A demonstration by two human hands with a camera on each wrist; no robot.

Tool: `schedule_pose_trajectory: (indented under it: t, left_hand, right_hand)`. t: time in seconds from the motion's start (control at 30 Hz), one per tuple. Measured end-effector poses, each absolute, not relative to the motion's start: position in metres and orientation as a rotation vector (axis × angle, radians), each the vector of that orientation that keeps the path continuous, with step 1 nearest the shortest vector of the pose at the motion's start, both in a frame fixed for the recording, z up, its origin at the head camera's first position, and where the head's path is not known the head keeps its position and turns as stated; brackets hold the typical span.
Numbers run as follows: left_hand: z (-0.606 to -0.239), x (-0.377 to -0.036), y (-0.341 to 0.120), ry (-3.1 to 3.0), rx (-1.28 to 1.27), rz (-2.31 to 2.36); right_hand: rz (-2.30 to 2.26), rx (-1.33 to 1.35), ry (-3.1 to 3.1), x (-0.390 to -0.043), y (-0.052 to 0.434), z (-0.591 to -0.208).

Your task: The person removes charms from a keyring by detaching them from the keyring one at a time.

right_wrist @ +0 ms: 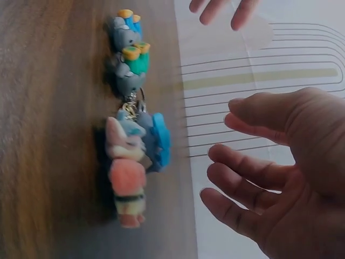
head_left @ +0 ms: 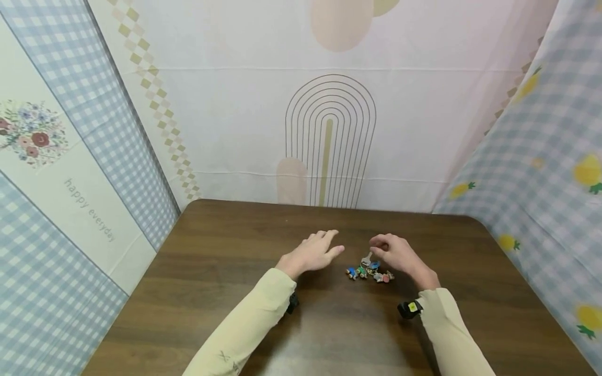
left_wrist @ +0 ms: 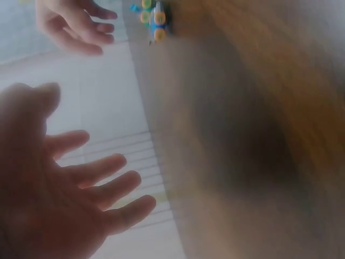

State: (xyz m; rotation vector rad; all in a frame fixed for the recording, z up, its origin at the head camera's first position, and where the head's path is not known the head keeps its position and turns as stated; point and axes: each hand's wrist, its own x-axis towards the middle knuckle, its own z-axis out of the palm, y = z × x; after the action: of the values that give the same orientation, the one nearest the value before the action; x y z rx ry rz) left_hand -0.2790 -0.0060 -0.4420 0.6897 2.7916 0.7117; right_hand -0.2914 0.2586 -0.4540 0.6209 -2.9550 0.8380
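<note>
A bunch of small toy figures on a key ring point(head_left: 370, 270) lies on the dark wooden table point(head_left: 211, 271), between my two hands. My left hand point(head_left: 315, 251) hovers just left of it, fingers straight and spread, holding nothing. My right hand point(head_left: 395, 255) hovers just right of and behind the bunch, fingers loosely bent and empty. The right wrist view shows the figures point(right_wrist: 132, 124) close up: grey, blue, green and pink ones on a metal ring, with the right hand point(right_wrist: 269, 172) apart from them. The blurred left wrist view shows the left palm point(left_wrist: 64, 199) and the bunch point(left_wrist: 152, 19) farther off.
Printed cloth walls close in the table: a pale one with an arch pattern point(head_left: 331, 141) behind, blue checks at left point(head_left: 117, 120) and right point(head_left: 541, 156). Bare tabletop lies all round the bunch. Both arms wear pale yellow sleeves point(head_left: 254, 324).
</note>
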Motion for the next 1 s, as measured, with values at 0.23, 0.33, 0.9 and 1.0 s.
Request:
schedule_pose_trajectory:
  t: [0.23, 0.33, 0.9, 1.0]
  left_hand:
    - [-0.45, -0.269, 0.013, 2.772, 0.72, 0.666]
    - [-0.454, -0.265, 0.02, 2.768, 0.723, 0.635]
    - [-0.466, -0.25, 0.048, 2.804, 0.666, 0.504]
    - [-0.469, -0.248, 0.051, 2.828, 0.664, 0.471]
  right_hand:
    - [0.847, 0.626, -3.001, -0.289, 0.252, -0.462]
    - [0.854, 0.62, -3.022, -0.288, 0.249, -0.465]
    - [0.835, 0.591, -3.181, -0.282, 0.237, -0.474]
    - [0.796, 0.595, -3.183, -0.284, 0.236, -0.477]
